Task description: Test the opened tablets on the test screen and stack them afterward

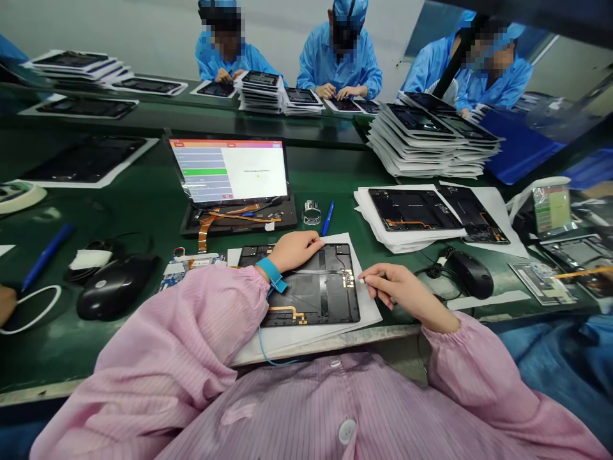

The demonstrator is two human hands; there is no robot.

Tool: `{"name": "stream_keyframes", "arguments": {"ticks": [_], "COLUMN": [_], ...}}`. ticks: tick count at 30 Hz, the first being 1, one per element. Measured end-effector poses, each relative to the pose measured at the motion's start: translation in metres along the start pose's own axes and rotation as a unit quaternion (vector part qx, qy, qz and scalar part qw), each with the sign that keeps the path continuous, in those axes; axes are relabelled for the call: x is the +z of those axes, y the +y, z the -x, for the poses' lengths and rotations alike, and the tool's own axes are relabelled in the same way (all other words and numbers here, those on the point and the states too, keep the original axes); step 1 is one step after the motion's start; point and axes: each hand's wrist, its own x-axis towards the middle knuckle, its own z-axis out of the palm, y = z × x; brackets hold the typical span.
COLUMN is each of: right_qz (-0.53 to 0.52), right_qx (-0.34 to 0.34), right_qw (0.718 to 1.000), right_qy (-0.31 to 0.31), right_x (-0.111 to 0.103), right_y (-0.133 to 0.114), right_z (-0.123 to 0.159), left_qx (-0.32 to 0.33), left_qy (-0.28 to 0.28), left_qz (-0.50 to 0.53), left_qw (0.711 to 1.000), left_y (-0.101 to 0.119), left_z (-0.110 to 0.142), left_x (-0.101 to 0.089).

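- On the green bench [330,179], just before the torso, I see the open black shell [299,295] lying flat on white paper [370,310].
- Inside the shell sit a small board [348,278] near its right edge and an orange strip [287,310] along its near edge.
- My left hand [297,251], blue band [272,275] at the wrist, rests across the far part of the shell with fingers bent; I cannot tell whether it grips anything.
- My right hand [390,282] is at the shell's right edge, beside the board, thumb and finger pinched on a pale bit [363,279] too small for me to identify.
- Beyond the shell, a shallow black case [288,221] holds orange ribbons and dark wires; one ribbon [204,233] hangs over its near rim. A lit screen [253,169] stands tilted at its back.
- Right of the case I see a clear ring [311,213] and a blue pen [328,218].
- Farther right, a paper pile [407,241] bears another open shell, strip and small parts inside.
- Across the bench, people in blue [339,64] work beside tall stacks [426,150] of paper and shells.
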Motion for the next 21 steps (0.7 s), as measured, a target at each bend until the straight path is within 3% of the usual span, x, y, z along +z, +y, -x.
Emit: {"name": "stream_keyframes", "arguments": {"ticks": [4,10,16,21], "right_qz": [-0.069,-0.109,-0.089,-0.056], "right_qx": [0.012,0.017,0.006,-0.011], "right_qw": [0.997,0.993,0.993,0.997], "right_qy": [-0.018,-0.047,-0.077,-0.049], "right_x": [0.007,0.008,0.009,0.014], "right_y": [0.013,0.020,0.024,0.026], "right_z": [-0.019,-0.020,-0.026,-0.030], "left_qx": [0.001,-0.004,-0.012,-0.004], "left_qy": [0.000,-0.002,-0.002,0.003], "left_qz": [0.005,0.007,0.003,-0.002], "left_qw": [1.000,1.000,1.000,1.000], "left_y": [-0.002,-0.001,-0.002,-0.001], "left_z": [0.000,0.001,-0.002,-0.002], "left_x": [0.001,0.001,0.003,0.003]}}
